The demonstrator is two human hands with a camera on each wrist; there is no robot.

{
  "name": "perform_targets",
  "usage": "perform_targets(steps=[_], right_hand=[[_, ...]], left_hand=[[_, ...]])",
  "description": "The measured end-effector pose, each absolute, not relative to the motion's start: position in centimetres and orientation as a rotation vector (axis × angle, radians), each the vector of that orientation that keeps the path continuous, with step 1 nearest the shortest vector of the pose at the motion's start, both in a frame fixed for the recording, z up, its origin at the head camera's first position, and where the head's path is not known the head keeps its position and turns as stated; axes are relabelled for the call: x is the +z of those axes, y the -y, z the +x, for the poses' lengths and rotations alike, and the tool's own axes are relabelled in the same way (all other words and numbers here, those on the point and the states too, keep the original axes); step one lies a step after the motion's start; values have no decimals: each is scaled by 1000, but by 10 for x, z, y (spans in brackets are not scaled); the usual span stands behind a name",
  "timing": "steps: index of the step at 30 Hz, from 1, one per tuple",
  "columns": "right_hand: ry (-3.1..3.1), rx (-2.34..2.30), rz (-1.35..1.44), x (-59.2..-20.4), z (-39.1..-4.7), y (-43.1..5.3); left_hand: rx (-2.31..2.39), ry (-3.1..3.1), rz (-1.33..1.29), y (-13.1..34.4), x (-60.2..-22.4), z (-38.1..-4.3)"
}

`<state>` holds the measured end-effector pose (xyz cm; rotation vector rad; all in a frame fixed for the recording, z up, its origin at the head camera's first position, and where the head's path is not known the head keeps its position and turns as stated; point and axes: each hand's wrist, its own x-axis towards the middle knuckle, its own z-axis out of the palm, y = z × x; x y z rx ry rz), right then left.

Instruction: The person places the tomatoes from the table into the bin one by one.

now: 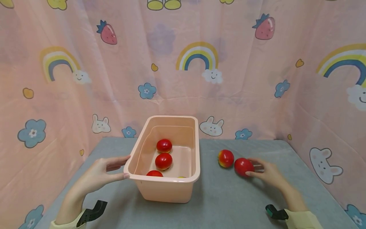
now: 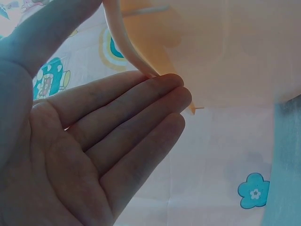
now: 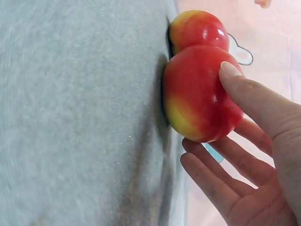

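A peach-coloured plastic bin (image 1: 167, 189) stands on the table, tilting slightly. My left hand (image 1: 100, 175) touches its left rim with straight fingers, thumb apart; the left wrist view shows the fingertips (image 2: 171, 123) along the bin's edge. Several red fruits, looking like apples (image 1: 164, 161), lie inside, the nearest partly hidden by the front wall. Right of the bin, my right hand (image 1: 267, 171) holds a red and yellow apple (image 3: 202, 94) resting on the table, thumb on one side and fingers at the other. Another apple (image 1: 226, 158) lies just beyond it, to the left.
A grey cloth-covered table (image 1: 228, 203) lies beneath everything. Behind and around it hangs a pink curtain (image 1: 183, 95) printed with rainbows, rabbits and flowers. A yellow bit (image 1: 181, 177) peeks over the bin's front rim. Black straps sit at both wrists.
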<state>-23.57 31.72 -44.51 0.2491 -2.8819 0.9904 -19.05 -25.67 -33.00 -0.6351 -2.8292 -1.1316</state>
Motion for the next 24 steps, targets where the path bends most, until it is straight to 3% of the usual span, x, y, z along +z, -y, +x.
perform_targets(steps=[24], right_hand=[[2853,998,264,-449,-236,-319]], left_hand=[[-1139,2829,-633,255,-330,-190]])
